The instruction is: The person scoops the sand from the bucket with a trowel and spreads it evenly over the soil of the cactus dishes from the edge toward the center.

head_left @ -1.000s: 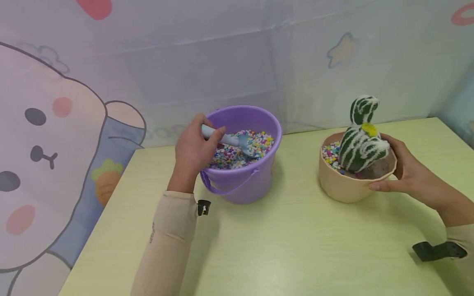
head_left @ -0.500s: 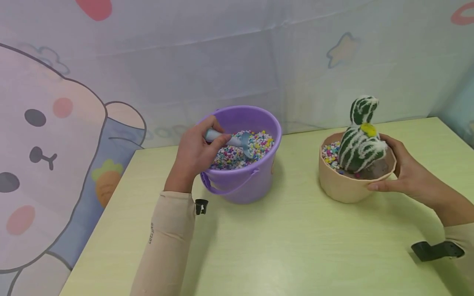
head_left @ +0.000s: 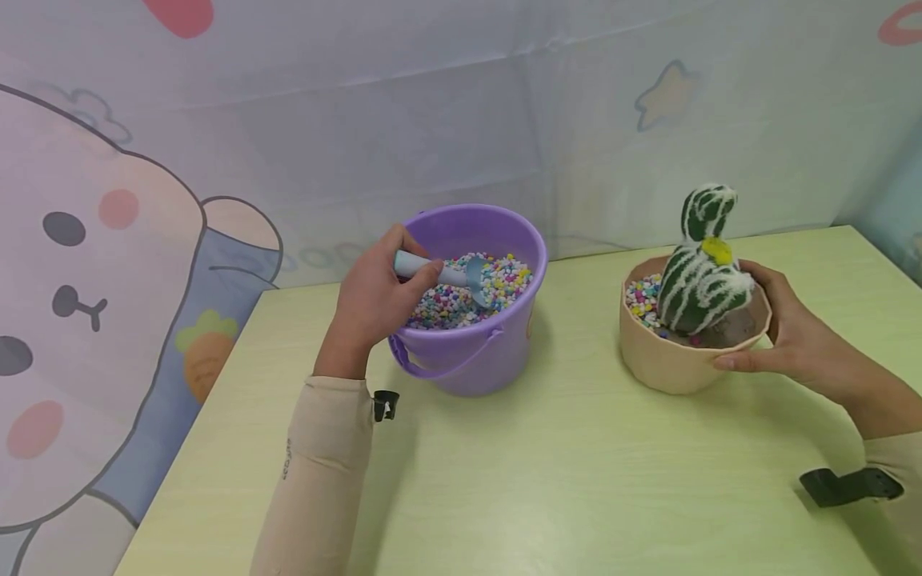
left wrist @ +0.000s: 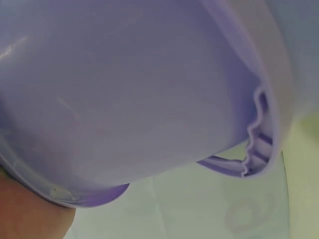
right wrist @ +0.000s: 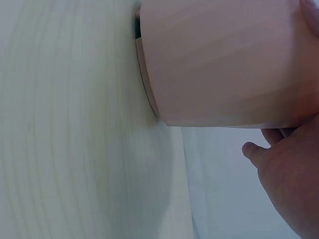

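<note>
Many beads [head_left: 508, 280] sit in a bucket [head_left: 484, 366]; the left hand [head_left: 376, 292] curls round a scoop [head_left: 450, 274] there; the right hand [head_left: 803, 340], wider, grips a cactus pot [head_left: 667, 364].

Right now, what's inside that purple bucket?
Small multicoloured pieces and the head of a blue scoop, held by the left hand. The bottom of the bucket and anything under the top layer are covered.

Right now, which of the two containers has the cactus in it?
The beige pot, gripped by the right hand, has the cactus; the purple bucket has none.
</note>
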Tool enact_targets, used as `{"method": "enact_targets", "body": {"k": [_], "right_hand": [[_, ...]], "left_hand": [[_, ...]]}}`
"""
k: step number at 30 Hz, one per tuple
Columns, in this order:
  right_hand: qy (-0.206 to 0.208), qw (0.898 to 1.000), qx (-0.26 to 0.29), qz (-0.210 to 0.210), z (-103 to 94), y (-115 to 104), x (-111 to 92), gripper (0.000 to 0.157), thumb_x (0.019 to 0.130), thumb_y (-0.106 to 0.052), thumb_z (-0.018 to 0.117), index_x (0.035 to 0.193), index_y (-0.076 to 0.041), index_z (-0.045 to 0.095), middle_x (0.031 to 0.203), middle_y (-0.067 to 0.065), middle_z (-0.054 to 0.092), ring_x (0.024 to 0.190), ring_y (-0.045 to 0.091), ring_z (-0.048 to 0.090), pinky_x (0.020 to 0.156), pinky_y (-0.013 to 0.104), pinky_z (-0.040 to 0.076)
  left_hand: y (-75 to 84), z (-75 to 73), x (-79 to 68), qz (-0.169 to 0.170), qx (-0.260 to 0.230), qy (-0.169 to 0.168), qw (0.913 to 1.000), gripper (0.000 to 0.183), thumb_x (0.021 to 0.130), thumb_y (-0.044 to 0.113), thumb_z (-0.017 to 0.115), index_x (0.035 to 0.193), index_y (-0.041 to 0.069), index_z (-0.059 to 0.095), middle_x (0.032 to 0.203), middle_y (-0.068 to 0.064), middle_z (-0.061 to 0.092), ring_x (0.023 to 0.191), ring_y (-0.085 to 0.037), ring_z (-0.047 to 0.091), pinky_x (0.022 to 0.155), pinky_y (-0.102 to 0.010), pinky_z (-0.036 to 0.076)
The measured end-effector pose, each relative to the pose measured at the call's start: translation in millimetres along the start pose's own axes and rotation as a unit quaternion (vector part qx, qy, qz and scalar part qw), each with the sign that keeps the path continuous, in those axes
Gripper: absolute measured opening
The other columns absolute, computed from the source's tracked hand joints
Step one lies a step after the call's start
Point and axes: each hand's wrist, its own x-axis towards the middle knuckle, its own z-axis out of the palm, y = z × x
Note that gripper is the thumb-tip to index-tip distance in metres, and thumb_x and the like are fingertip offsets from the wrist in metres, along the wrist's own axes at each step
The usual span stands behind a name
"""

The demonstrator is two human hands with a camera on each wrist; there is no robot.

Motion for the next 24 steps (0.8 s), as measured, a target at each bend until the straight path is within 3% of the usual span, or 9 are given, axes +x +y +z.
{"method": "enact_targets", "body": {"k": [9, 13, 14, 16, 19, 21, 24], "right_hand": [[0.006, 1.0, -0.005, -0.015, -0.1, 3.0, -0.9, 0.113, 0.079, 0.01, 0.074, 0.156, -0.021, -0.002, 0.156, 0.021, 0.002, 0.142, 0.012, 0.007, 0.107, 0.071, -0.01], [0.006, 1.0, 0.002, -0.008, -0.3, 2.5, -0.1, 0.114, 0.076, 0.012, 0.074, 0.156, -0.02, -0.001, 0.156, 0.02, 0.001, 0.142, 0.014, 0.005, 0.109, 0.07, -0.009], [0.004, 1.0, 0.005, -0.008, -0.3, 2.4, -0.1, 0.114, 0.077, 0.012, 0.074, 0.156, -0.021, -0.001, 0.157, 0.018, 0.001, 0.142, 0.013, 0.005, 0.115, 0.061, -0.006], [-0.003, 1.0, 0.012, -0.015, -0.6, 3.3, 0.1, 0.113, 0.077, 0.014, 0.072, 0.157, -0.023, 0.0, 0.157, 0.015, 0.003, 0.139, 0.011, 0.013, 0.119, 0.041, 0.012], [-0.013, 1.0, 0.018, -0.019, -1.4, 5.0, 0.5, 0.11, 0.082, 0.014, 0.068, 0.157, -0.027, -0.001, 0.155, 0.013, 0.007, 0.129, 0.007, 0.029, 0.097, 0.017, 0.042], [-0.016, 1.0, 0.018, -0.018, -2.2, 7.2, 1.1, 0.107, 0.084, 0.014, 0.066, 0.156, -0.027, -0.001, 0.152, 0.012, 0.01, 0.122, 0.005, 0.036, 0.08, 0.014, 0.051], [-0.02, 0.999, 0.031, -0.016, -3.0, 10.0, 2.4, 0.104, 0.085, 0.015, 0.064, 0.156, -0.026, -0.001, 0.149, 0.011, 0.012, 0.117, 0.004, 0.04, 0.077, 0.016, 0.054]], "left_hand": [[4.3, 0.5, -1.3, -0.021, -0.016, 0.007, 0.9996, 0.019, 0.098, 0.029, 0.062, 0.102, 0.013, 0.053, 0.089, 0.002, 0.072, 0.074, -0.015, 0.064, 0.062, -0.035, 0.048], [4.1, 1.2, -1.3, -0.016, -0.018, 0.013, 0.9996, 0.019, 0.097, 0.028, 0.063, 0.102, 0.013, 0.053, 0.088, 0.002, 0.072, 0.073, -0.014, 0.065, 0.062, -0.035, 0.047], [3.7, 1.5, -1.1, -0.014, -0.018, 0.014, 0.9996, 0.019, 0.097, 0.028, 0.063, 0.101, 0.013, 0.053, 0.087, 0.002, 0.072, 0.073, -0.014, 0.065, 0.062, -0.035, 0.047], [2.2, 2.1, -0.9, -0.011, -0.021, 0.015, 0.9996, 0.019, 0.098, 0.028, 0.062, 0.101, 0.012, 0.053, 0.086, 0.0, 0.072, 0.073, -0.015, 0.066, 0.061, -0.035, 0.047], [1.1, 2.5, -0.7, -0.01, -0.021, 0.014, 0.9996, 0.019, 0.098, 0.029, 0.062, 0.101, 0.012, 0.053, 0.084, -0.001, 0.072, 0.072, -0.017, 0.066, 0.06, -0.035, 0.047], [1.0, 2.2, -0.5, -0.012, -0.023, 0.013, 0.9996, 0.019, 0.098, 0.029, 0.062, 0.101, 0.012, 0.053, 0.084, -0.001, 0.071, 0.072, -0.018, 0.067, 0.06, -0.036, 0.047], [2.1, 1.0, -0.8, -0.014, -0.021, 0.013, 0.9996, 0.018, 0.098, 0.029, 0.062, 0.101, 0.012, 0.053, 0.083, 0.0, 0.071, 0.072, -0.019, 0.066, 0.059, -0.036, 0.048]]}}
